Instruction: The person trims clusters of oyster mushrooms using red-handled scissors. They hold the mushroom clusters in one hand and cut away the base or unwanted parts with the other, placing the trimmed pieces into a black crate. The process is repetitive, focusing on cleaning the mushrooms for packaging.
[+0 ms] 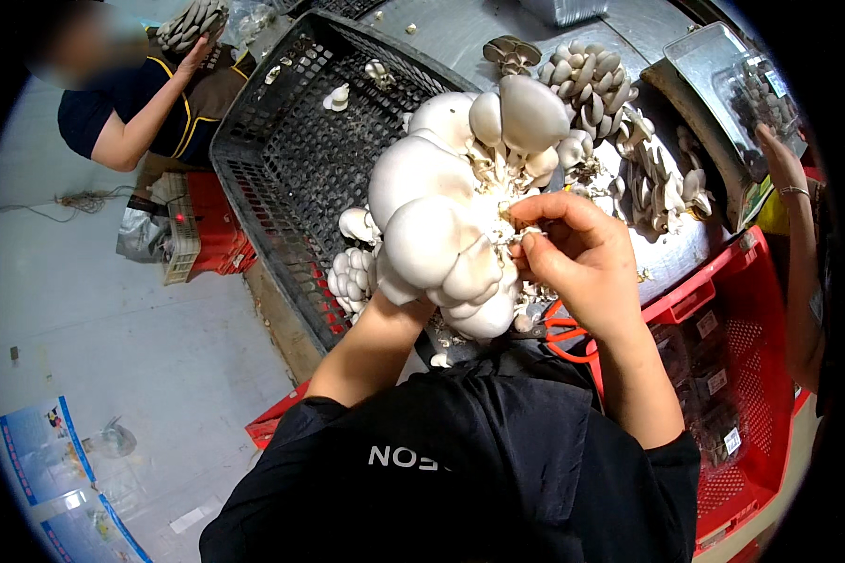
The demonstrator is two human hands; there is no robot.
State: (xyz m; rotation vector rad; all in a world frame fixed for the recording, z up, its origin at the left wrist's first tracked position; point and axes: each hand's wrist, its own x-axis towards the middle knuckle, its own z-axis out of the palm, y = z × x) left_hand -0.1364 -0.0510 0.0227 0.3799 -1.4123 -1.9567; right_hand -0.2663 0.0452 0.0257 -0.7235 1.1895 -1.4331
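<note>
A large pale oyster mushroom cluster (432, 239) hangs in front of me, its broad caps toward the left and its stem base toward the right. My left hand (406, 311) reaches beneath the cluster and bears it; the caps hide its fingers. At the stem base, my right hand (582, 263) is closed, thumb and forefinger pinching a whitish bit of the stem base. Scissors with orange handles (561, 324) lie just below my right hand, their blades partly hidden. Small white crumbs of mushroom are scattered around them.
A black perforated crate (286, 122) at left holds a few small mushrooms. Darker oyster mushroom clusters (587, 84) lie on the metal table (422, 28). A red crate (770, 375) with clear packs stands right. Co-workers at far left and right hold mushrooms and a clear tray (714, 61).
</note>
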